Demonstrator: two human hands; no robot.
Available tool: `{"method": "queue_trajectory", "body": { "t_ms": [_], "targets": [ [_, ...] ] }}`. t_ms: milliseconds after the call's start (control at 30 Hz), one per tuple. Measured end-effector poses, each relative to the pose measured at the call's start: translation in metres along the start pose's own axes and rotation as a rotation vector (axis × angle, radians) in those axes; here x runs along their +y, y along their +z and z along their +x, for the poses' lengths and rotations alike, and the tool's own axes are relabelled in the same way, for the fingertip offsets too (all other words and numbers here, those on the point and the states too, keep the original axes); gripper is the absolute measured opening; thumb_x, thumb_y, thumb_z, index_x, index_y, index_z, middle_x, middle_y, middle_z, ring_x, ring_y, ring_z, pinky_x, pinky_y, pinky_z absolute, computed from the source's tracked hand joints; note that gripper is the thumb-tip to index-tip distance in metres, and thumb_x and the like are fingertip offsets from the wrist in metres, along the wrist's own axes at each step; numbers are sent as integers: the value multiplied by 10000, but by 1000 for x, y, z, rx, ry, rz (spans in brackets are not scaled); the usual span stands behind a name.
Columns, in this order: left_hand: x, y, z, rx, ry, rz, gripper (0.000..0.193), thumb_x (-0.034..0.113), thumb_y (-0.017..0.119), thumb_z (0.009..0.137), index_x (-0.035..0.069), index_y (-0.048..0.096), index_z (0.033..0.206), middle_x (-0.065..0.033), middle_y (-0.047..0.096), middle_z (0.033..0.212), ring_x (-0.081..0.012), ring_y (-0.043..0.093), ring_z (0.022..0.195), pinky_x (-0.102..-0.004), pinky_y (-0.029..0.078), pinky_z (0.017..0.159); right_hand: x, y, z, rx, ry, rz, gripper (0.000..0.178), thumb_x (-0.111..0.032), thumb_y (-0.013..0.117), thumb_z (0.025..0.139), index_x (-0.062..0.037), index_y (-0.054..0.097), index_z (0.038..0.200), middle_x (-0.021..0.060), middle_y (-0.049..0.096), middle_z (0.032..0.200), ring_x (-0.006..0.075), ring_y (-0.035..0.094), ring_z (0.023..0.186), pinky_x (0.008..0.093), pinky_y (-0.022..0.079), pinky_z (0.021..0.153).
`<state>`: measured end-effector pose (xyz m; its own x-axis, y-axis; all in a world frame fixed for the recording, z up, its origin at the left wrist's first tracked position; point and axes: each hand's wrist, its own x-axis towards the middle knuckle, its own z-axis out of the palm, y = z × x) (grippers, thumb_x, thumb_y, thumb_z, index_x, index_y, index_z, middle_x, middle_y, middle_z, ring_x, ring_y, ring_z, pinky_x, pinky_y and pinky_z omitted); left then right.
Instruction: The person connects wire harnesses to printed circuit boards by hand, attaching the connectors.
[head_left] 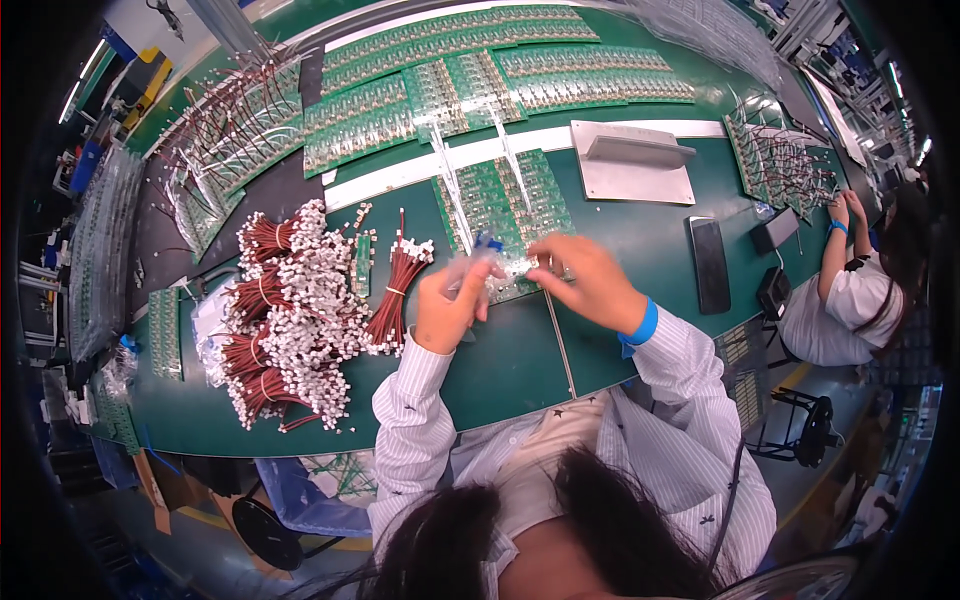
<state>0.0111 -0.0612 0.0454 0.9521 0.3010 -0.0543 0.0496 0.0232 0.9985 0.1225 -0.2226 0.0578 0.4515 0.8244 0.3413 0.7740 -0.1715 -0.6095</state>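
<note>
My left hand (pixel 449 302) is closed, thumb and fingers pressed together over the near left part of a green circuit board panel (pixel 545 190). A small blue thing (pixel 487 243) and something clear show at its fingertips; what it grips is too small to make out. Curled in from the right, my right hand (pixel 590 283) has thumb and forefinger close together beside small white connectors (pixel 519 268) on the panel's near edge. Whether one is pinched there is unclear. Two white strips (pixel 452 190) lie lengthwise over the panel.
Bundled red-brown wires with white connectors (pixel 285 310) are piled at left, and one bundle (pixel 398 290) lies nearer me. More board panels (pixel 460 85) cover the back. A metal plate with a raised bar (pixel 632 165), a dark phone (pixel 709 265) and a seated person (pixel 850 290) are at right.
</note>
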Motion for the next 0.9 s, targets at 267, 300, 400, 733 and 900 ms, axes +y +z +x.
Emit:
{"method": "queue_trajectory", "body": {
  "t_ms": [267, 300, 400, 733, 900],
  "targets": [
    [-6, 6, 1, -186, -28, 64, 237, 211, 488, 846, 2, 595, 815, 8, 458, 487, -49, 423, 421, -205, 315, 403, -26, -26, 19, 203, 118, 509, 154, 5, 559, 752, 26, 533, 902, 69, 539, 805, 118, 548, 728, 237, 459, 669],
    [-8, 6, 1, -194, -18, 88, 232, 207, 488, 845, 3, 596, 816, 7, 461, 487, -49, 423, 422, -205, 316, 404, -24, -28, 17, 170, 105, 497, 138, 19, 553, 751, 33, 544, 887, 77, 543, 813, 123, 554, 727, 233, 469, 664],
    [-10, 5, 1, -190, -13, 93, 228, 202, 488, 843, 4, 599, 816, 6, 465, 487, -50, 424, 423, -206, 319, 405, -23, -32, 14, 138, 129, 499, 108, 36, 547, 749, 42, 565, 856, 90, 559, 819, 135, 567, 724, 233, 483, 646],
    [-5, 5, 0, -172, -9, 80, 233, 202, 489, 841, 1, 603, 809, 1, 461, 472, -53, 424, 418, -207, 319, 405, -16, -35, -1, 28, 77, 2, 119, 26, 577, 712, 8, 581, 830, 121, 604, 796, 200, 606, 701, 269, 482, 597],
    [-4, 3, 3, -126, 18, 113, 234, 198, 485, 843, -2, 599, 801, 1, 460, 471, -50, 418, 412, -204, 310, 403, -16, -45, 1, 93, -40, -55, 76, 14, 566, 709, -12, 552, 779, 109, 543, 747, 234, 560, 639, 280, 454, 589]
  ]
}}
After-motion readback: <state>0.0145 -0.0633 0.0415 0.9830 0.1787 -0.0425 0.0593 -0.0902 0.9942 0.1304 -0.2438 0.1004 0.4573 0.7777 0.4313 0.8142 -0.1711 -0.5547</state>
